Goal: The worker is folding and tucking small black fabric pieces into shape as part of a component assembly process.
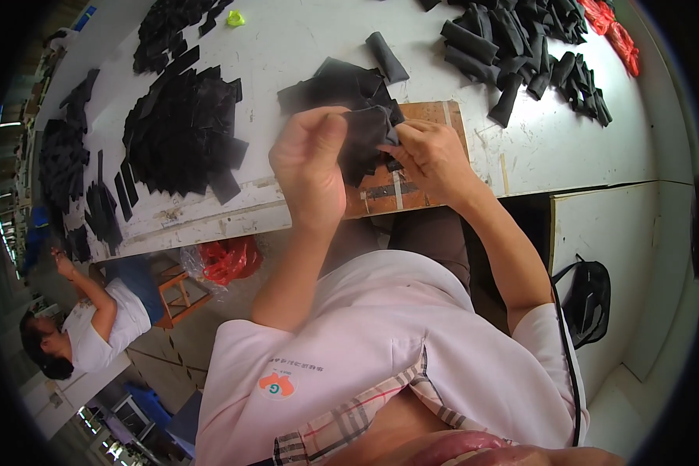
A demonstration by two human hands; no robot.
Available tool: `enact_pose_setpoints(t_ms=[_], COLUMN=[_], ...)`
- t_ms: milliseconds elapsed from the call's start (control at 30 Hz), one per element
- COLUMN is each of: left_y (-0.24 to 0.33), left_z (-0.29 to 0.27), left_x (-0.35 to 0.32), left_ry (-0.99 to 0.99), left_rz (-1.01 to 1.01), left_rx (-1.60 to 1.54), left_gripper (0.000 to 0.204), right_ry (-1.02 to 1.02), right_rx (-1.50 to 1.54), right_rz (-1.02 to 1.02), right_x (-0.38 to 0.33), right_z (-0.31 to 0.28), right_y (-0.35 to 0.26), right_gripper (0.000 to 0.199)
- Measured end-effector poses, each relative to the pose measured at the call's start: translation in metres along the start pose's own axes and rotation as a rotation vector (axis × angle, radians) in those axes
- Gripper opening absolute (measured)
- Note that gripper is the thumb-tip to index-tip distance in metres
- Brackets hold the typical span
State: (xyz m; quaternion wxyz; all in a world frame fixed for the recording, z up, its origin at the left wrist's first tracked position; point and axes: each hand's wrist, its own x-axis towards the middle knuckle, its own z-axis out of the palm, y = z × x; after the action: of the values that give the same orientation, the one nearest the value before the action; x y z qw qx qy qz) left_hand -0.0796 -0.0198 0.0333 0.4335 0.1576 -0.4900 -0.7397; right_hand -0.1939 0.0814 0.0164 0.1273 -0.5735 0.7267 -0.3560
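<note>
Between my two hands is a piece of black fabric (366, 128), held up over a brown board (435, 115) at the table's near edge. My left hand (312, 151) pinches its left side, thumb and fingers closed together. On the other side, my right hand (435, 155) grips the fabric's edge with curled fingers. Just beyond my hands lies a small pile of black fabric pieces (326, 81), partly hidden by them. A single rolled black piece (387, 57) rests behind that pile.
A large heap of flat black pieces (180, 128) lies to the left. Rolled black pieces (512, 46) are piled at the far right, beside red plastic bags (615, 39). Another person (109, 326) works at the left. A red bag (231, 260) and a wooden stool (180, 299) stand below the table.
</note>
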Motion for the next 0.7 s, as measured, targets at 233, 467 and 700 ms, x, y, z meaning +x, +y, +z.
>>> enact_pose_setpoints(t_ms=[233,467,700], left_y=[-0.034,-0.143,-0.123], left_z=[-0.015,-0.060,-0.080], left_x=[0.055,0.148,0.156], left_ry=[0.010,-0.022,-0.125], left_rz=[-0.131,0.100,0.158], left_rx=[0.235,1.724,1.562], left_gripper=[0.015,0.031,0.016], right_ry=[0.006,0.504,0.141], right_rx=[0.353,1.501,1.088], right_rz=[0.041,0.192,0.760], right_x=[0.004,0.019,-0.047], right_z=[-0.025,-0.077,-0.010], right_y=[-0.006,0.042,0.009], right_gripper=[0.022,0.040,0.025])
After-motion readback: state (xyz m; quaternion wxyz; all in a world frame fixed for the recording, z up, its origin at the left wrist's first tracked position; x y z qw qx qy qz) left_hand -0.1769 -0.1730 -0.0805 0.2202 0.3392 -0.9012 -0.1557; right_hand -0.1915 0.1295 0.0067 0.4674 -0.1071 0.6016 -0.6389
